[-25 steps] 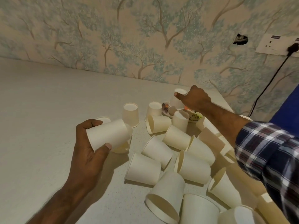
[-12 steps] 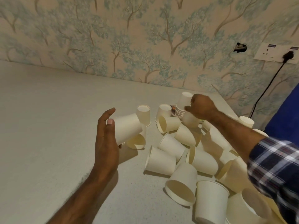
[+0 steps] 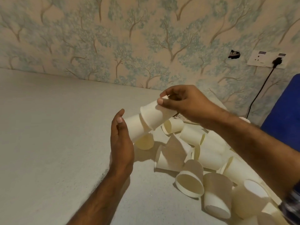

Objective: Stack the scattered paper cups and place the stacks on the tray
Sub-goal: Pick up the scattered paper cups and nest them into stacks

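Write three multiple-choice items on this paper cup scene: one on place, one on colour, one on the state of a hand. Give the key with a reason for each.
1. Where is the cup held by the right hand?
A. Above the cup in the left hand
B. Flat on the table
C. Behind the blue object

2. What colour are the loose cups on the table?
A. Red
B. Off-white
C. Black

3. What is the left hand doing?
A. Hanging empty
B. Pressing the wall socket
C. Holding a cup

Key:
1 A, the upper cup overlaps the lower cup's top end in mid-air.
2 B, every cup shows pale cream paper.
3 C, the thumb lies along one side of the cup, which rests against the palm.
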Tool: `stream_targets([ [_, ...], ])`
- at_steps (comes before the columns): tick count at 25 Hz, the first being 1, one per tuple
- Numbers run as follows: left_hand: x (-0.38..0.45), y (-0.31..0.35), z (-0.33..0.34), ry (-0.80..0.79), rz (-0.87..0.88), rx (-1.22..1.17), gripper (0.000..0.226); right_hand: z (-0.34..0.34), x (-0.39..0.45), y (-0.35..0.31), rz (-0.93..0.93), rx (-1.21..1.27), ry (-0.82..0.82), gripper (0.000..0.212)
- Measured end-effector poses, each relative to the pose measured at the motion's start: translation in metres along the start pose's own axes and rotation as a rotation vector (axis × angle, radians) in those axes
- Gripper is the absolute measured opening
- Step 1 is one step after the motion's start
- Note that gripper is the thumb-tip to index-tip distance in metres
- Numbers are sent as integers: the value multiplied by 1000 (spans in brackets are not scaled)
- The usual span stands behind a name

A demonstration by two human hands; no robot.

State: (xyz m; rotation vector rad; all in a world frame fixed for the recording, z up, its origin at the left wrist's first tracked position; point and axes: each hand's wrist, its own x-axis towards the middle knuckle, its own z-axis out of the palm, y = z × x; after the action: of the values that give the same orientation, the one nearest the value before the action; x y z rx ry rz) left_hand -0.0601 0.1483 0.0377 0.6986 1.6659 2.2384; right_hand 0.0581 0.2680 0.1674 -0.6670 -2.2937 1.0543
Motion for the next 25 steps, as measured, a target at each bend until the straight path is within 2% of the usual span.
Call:
stream_targets([
  [3,-5,3,1,-50,-4,-25,59,23,-10,-9,-3,-193,-29,40],
  [6,-9,3,4,-103,-45,-131,54,39,-16,-16,-18,-226,-62,45],
  [8,-11,6,5,-129,-97,-180,61,46,-18,-19,-22,-221,-22,54],
  [11,-4,12,7,-141,-170,-321,88,53,-25,-17,46,-49,119,71],
  [14,4,12,10,-148,-154,-349,78,72,-40,-7,44,236,191,60],
  [16,5,10,11,-201,-95,-272,68,89,-48,5,10,345,243,56],
  [18,7,9,10,-287,1,-178,70,101,-54,16,-12,476,303,59],
  [20,15,7,3,-318,194,-97,72,104,-59,27,-31,544,380,58],
  [22,31,-2,-10,-200,382,42,62,101,-61,35,-52,523,537,56],
  [23,40,-8,-16,-107,399,118,54,96,-61,39,-60,481,630,57],
  [25,54,-22,-25,19,308,288,42,88,-61,46,-95,376,767,60],
])
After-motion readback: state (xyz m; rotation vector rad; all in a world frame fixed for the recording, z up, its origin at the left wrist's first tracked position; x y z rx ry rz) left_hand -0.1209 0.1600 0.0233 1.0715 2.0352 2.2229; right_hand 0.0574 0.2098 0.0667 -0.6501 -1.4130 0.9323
